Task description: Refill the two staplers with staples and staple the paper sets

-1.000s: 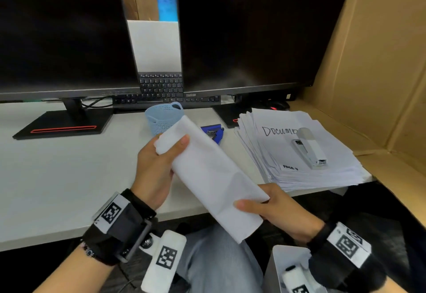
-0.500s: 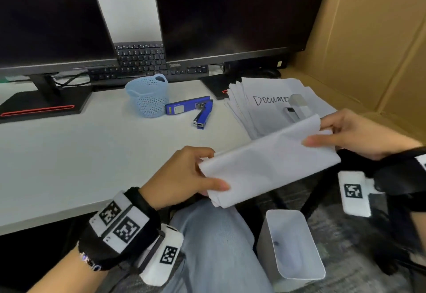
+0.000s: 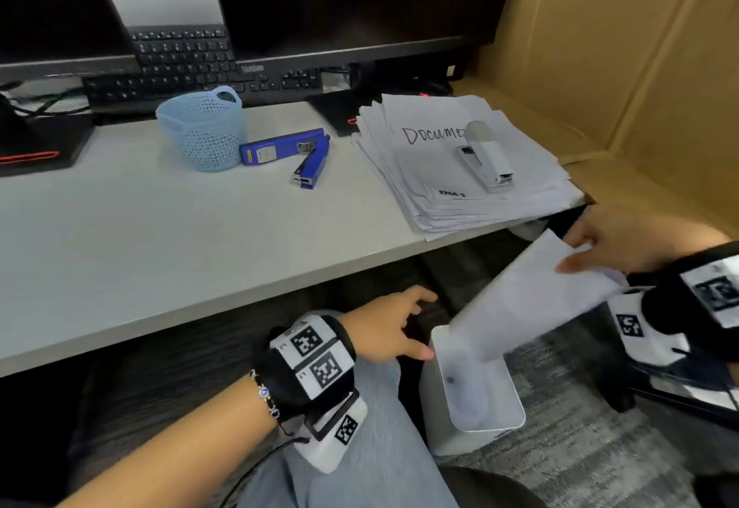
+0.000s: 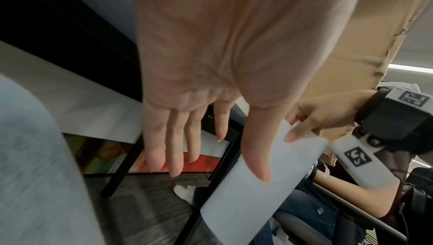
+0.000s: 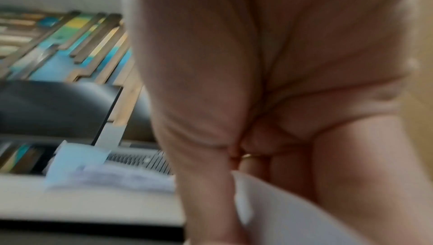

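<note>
My right hand [image 3: 600, 245] pinches a folded white sheet of paper [image 3: 524, 303] by its upper end, tilted down into the small white bin [image 3: 476, 423] on the floor. In the left wrist view that paper [image 4: 262, 184] hangs beyond my thumb. My left hand [image 3: 394, 325] hovers below the desk edge beside the bin, fingers straight and holding nothing. On the desk a blue stapler [image 3: 292, 155] lies flipped wide open. A white stapler [image 3: 488, 155] rests on the paper stack [image 3: 432, 175] marked "Document".
A light blue mesh basket [image 3: 204, 127] stands left of the blue stapler. Two monitors and a black keyboard [image 3: 192, 63] line the back of the white desk [image 3: 160, 235]. A cardboard wall [image 3: 620, 47] closes the right side. My knee is under the desk.
Both hands held the folded paper over my lap; now the left hand has let go, and the right hand has carried the paper right and down, its lower end into the bin.
</note>
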### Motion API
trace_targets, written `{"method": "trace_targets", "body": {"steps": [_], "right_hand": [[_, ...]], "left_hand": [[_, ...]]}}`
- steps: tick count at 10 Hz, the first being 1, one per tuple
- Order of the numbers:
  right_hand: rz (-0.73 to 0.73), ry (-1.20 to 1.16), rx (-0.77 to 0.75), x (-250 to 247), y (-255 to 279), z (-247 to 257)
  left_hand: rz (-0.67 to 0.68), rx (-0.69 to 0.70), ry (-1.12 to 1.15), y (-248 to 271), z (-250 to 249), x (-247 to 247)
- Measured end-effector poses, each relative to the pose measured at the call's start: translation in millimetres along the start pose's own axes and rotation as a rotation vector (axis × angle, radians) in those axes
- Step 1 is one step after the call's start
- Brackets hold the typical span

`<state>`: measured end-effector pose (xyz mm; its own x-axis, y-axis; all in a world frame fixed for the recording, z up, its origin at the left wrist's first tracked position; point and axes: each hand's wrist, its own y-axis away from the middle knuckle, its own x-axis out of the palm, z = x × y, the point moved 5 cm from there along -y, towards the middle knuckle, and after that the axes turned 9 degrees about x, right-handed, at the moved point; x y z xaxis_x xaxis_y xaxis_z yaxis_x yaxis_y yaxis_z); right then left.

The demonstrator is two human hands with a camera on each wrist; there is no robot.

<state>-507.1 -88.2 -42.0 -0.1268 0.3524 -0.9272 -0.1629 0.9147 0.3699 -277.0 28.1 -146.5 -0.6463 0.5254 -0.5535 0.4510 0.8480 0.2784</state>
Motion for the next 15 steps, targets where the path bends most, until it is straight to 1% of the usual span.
{"method": "trace_targets", "body": {"steps": [1,2,3,4,5,6,8,9,10,11,12,13,14,15], "right_hand": [[0.040,0.198,0.078,44.9,-25.5,6.7],[0.048,0.276,0.084,90.6,-42.0,35.2],[0.099,0.258,0.119,122.1,-64.1,48.7],[0.098,0.179,0.150,138.1,-87.3,49.6],[0.082,0.069,0.169,152.3,-102.7,43.3],[0.059,-0.032,0.213,172.1,-111.1,37.7],[0.131,-0.121,0.320,235.3,-116.9,40.7],[0.174,-0.222,0.406,270.0,-123.5,37.3],[0.292,-0.257,0.406,312.6,-130.7,40.3],[0.367,-0.304,0.466,346.6,-137.1,38.8],[0.340,-0.309,0.482,344.7,-141.0,35.5],[0.335,-0.275,0.424,332.0,-148.7,34.2],[0.350,-0.238,0.326,316.4,-160.3,38.1],[0.343,-0.277,0.217,308.6,-176.6,39.9]], "left_hand": [[0.058,-0.031,0.014,-14.3,-2.5,6.3],[0.060,-0.063,0.060,-29.1,-4.2,8.3],[0.021,-0.092,0.081,-44.8,-0.6,7.6],[-0.033,-0.135,0.143,-58.8,5.9,9.8],[-0.054,-0.186,0.233,-67.2,10.8,16.3],[-0.119,-0.191,0.326,-70.2,13.3,19.9],[-0.171,-0.158,0.394,-71.1,12.0,18.0],[-0.169,-0.157,0.413,-71.6,14.7,18.7],[-0.164,-0.155,0.435,-72.8,17.4,20.5],[-0.159,-0.148,0.448,-73.4,18.2,20.1],[-0.143,-0.145,0.460,-74.3,19.0,20.4],[-0.120,-0.159,0.449,-75.6,19.8,22.0],[-0.107,-0.159,0.441,-76.8,18.3,21.6],[-0.121,-0.144,0.423,-75.2,18.3,21.7]]}}
